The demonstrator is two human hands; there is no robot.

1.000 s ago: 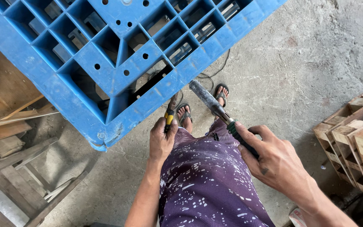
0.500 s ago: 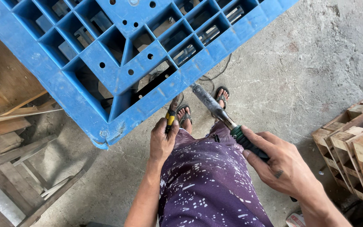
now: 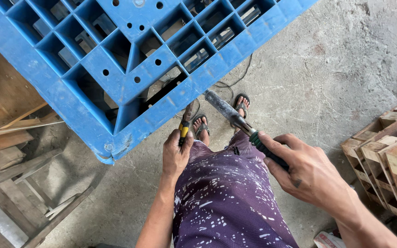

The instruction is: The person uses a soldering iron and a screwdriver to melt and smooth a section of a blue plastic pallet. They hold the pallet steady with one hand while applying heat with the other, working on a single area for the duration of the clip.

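Left hand [image 3: 176, 156]: fingers clamping yellow-handled tool [image 3: 185, 123] at frame centre.
Right hand [image 3: 306, 172]: fingers gripping hammer [image 3: 235, 117].
Risk: hammer glancing off blue pallet [image 3: 129, 78] edge, likely hitting sandalled feet [image 3: 201, 126].

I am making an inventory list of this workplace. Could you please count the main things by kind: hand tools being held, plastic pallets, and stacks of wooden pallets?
Hand tools held: 2, the yellow-handled tool in the left hand and the green-handled tool in the right hand
Blue plastic pallet: 1
Wooden pallet stack: 1
Total: 4
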